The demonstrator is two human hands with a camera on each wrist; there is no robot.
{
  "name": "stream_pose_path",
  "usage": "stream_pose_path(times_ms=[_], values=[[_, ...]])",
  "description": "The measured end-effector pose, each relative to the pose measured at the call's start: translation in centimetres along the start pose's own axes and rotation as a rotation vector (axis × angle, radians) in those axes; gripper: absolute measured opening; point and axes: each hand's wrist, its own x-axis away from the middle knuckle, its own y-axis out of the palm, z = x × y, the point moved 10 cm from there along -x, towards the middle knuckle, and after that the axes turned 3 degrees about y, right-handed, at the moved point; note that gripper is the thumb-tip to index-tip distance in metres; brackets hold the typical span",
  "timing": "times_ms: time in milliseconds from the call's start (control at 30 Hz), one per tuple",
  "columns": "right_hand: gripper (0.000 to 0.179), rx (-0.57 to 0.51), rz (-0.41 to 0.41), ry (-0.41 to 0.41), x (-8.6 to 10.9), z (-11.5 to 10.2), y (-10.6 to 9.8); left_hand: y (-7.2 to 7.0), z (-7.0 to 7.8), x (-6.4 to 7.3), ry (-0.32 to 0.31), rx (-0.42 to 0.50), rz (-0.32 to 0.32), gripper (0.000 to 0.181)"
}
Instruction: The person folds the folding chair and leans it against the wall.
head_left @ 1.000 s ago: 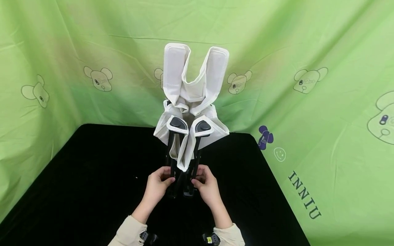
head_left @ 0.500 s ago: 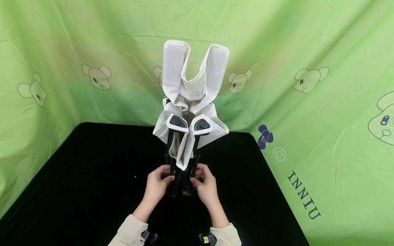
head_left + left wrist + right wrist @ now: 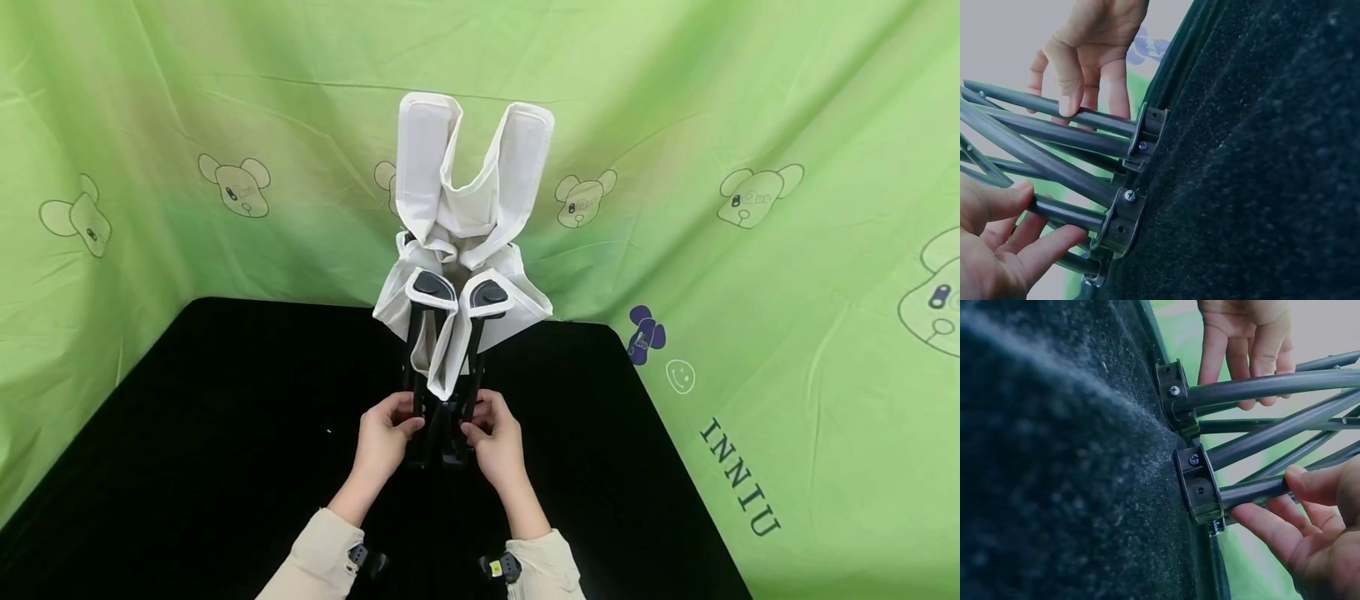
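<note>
1. From my end, the folded black frame (image 3: 477,337) stands upright on the black table (image 3: 225,400), with white fabric (image 3: 470,208) on top.
2. My left hand (image 3: 381,435) pinches a leg tube (image 3: 1069,211) low down, just above its foot bracket (image 3: 1124,228); my right hand (image 3: 498,437) pinches the one opposite.
3. I'd judge even force on both sides best, lest the frame lean.
4. I'd guard my fingertips where tubes converge.
</note>
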Motion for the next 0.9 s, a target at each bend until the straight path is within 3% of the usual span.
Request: stream_pose_path(times_ms=[300, 533, 667, 733, 900], values=[[0.044, 0.006, -0.003, 0.014, -1.1, -0.3, 0.3, 0.0, -0.2, -1.2, -0.009, -0.012, 0.014, 0.026], [0.039, 0.001, -0.03, -0.033, -1.2, -3.8, 0.2, 0.0, -0.4, -2.0, -0.006, -0.001, 0.025, 0.027], [0.039, -0.003, -0.017, -0.053, -1.4, -4.3, 0.1, 0.1, -0.7, -2.5, -0.007, 0.002, 0.031, 0.027], [0.04, -0.003, -0.015, -0.049, -1.7, -4.1, 0.2, 0.0, -0.7, -2.7, -0.006, 0.0, 0.033, 0.026], [0.044, 0.021, 0.001, -0.038, -3.1, -1.1, 0.6, 0.1, -1.0, -3.2, -0.002, -0.006, 0.035, 0.027]])
